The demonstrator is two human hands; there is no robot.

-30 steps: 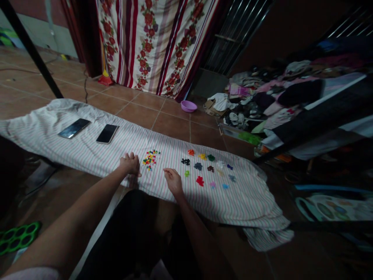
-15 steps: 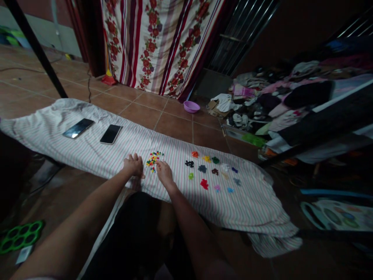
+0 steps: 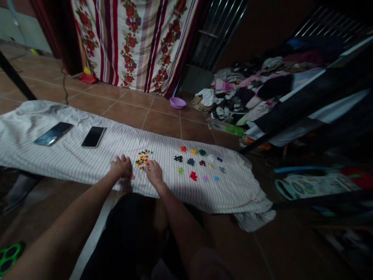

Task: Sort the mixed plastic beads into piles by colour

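Note:
A loose pile of small mixed-colour bead-like pieces point(image 3: 142, 157) lies on the striped cloth point(image 3: 163, 186) between my hands. My left hand point(image 3: 122, 167) rests on the cloth just left of the pile, fingers apart and holding nothing. At the pile's right edge, my right hand point(image 3: 155, 173) has its fingertips pinched together; whatever is between them is too small to make out. Sorted single-colour heaps lie to the right, among them orange pieces point(image 3: 182, 149), yellow pieces point(image 3: 194, 152), dark green pieces point(image 3: 202, 152), black pieces point(image 3: 178, 158) and red pieces point(image 3: 193, 176).
Two phones lie on the cloth at left, a larger phone point(image 3: 54, 133) and a smaller phone point(image 3: 94, 137). Beyond the cloth, a purple basin point(image 3: 177, 103) stands on the tiled floor before a flowered curtain point(image 3: 140, 46). Clothes point(image 3: 250, 85) are heaped at back right.
The view has turned to the right, so everything sits further left in the picture. Both hands stay beside the mixed pile, the right one still at its edge with fingertips pinched.

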